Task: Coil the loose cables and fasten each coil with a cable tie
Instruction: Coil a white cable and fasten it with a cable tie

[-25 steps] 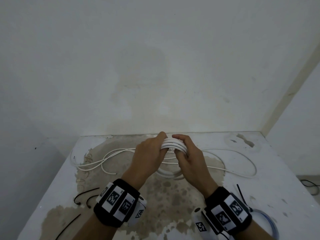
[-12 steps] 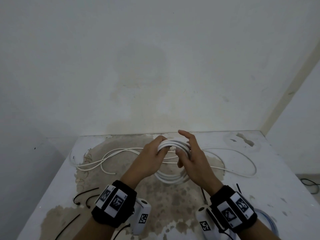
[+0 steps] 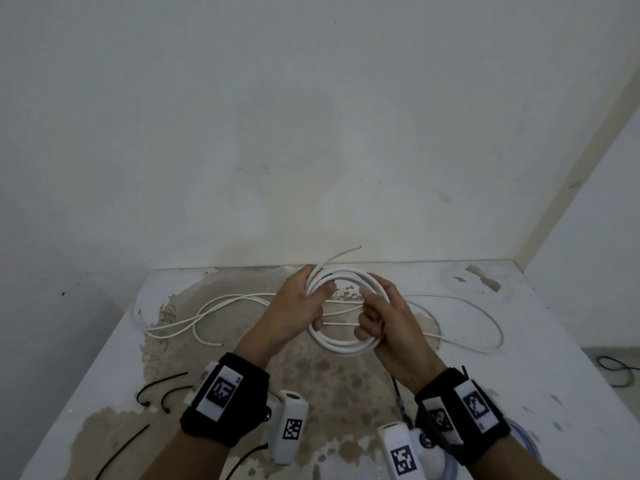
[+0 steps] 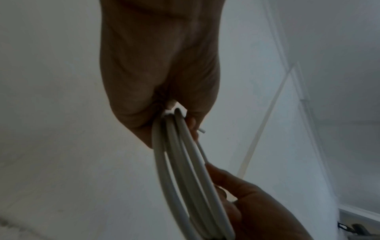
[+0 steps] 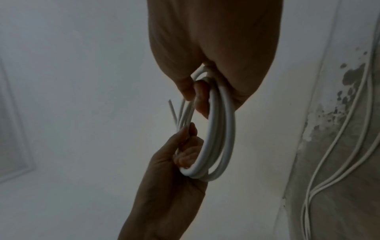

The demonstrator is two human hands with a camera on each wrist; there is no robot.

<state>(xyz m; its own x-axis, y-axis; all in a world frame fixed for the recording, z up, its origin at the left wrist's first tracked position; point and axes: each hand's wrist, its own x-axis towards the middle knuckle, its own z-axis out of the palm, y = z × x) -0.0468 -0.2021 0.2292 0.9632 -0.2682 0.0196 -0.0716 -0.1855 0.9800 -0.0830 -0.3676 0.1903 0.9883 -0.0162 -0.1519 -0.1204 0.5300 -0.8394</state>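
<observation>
On the stained white worktop (image 3: pixel 554 341), loose thin white cables (image 3: pixel 485 317) sprawl across mid-frame. Above them, at frame centre, hangs the round coil of thick white cable (image 3: pixel 341 344), wound but not yet tied. The left hand (image 3: pixel 298 310) clamps its left side, the right hand (image 3: pixel 388 320) its right. Next, I judge, one grip must hold alone while the other fetches a black cable tie (image 3: pixel 157 382) at lower left.

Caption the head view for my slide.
Both hands, left and right, hold a white cable coil above a stained table; black cable ties lie nearby.
</observation>
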